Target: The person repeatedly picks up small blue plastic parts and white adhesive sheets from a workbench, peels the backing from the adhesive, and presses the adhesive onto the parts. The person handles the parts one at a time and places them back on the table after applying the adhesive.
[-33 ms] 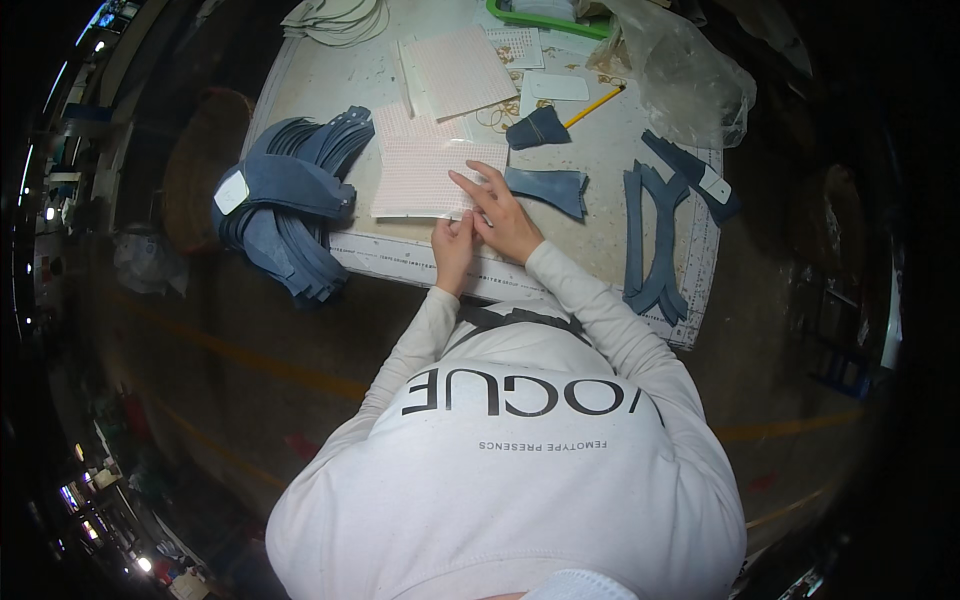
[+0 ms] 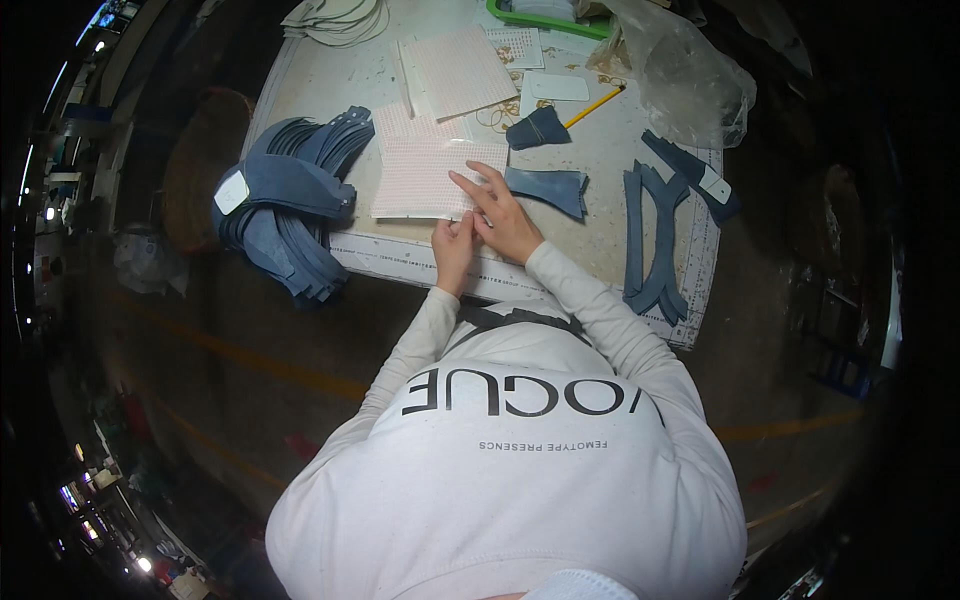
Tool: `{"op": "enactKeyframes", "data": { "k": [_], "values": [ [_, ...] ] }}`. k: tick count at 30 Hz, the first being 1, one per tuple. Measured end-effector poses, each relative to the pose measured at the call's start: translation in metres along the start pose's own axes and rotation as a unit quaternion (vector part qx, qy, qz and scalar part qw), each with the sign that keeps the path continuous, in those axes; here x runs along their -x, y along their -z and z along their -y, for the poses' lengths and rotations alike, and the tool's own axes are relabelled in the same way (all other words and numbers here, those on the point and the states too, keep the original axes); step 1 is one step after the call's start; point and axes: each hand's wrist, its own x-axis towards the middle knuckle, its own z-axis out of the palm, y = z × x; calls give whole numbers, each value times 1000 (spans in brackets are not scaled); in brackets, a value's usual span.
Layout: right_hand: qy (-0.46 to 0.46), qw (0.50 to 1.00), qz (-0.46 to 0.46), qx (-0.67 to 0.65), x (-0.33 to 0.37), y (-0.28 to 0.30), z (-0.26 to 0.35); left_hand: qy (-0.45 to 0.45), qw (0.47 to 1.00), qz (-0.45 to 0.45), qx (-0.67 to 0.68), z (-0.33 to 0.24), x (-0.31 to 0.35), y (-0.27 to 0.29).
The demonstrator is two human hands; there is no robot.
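A white sheet with rows of small pink marks, looking like a label sheet, lies at the table's near edge. My left hand is closed, its fingertips pinched together at the sheet's near edge. Whatever is between them is too small to make out. My right hand rests over the sheet's right side with index and middle fingers stretched out and apart. Its thumb side is close to my left fingertips. Just right of the sheet is a flared blue fabric piece, and beyond it a small bundle of dark blue pieces.
Large stacks of blue cut pieces hang over the table's left edge. More blue strips lie at right. A yellow pencil, rubber bands, another marked sheet, a clear plastic bag and a green tray are farther back.
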Motion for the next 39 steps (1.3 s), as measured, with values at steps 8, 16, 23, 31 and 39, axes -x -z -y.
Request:
{"op": "enactKeyframes", "data": {
  "k": [8,16,23,31,39],
  "values": [
    [2,1000,-8,-28,-3,-2,-3,-15,998,-33,-50,3,-5,0],
    [-140,970,-98,-173,18,67,-16,120,929,102,-335,-63,-21,24],
    [-175,959,-102,199,53,132,-60,-412,749,331,-400,-70,-48,-52],
    [-127,949,-91,274,51,113,-55,-345,680,455,-459,-56,-74,-101],
    [-106,918,-103,367,43,111,-53,-341,679,467,-452,-50,-87,-100]
  ]
}}
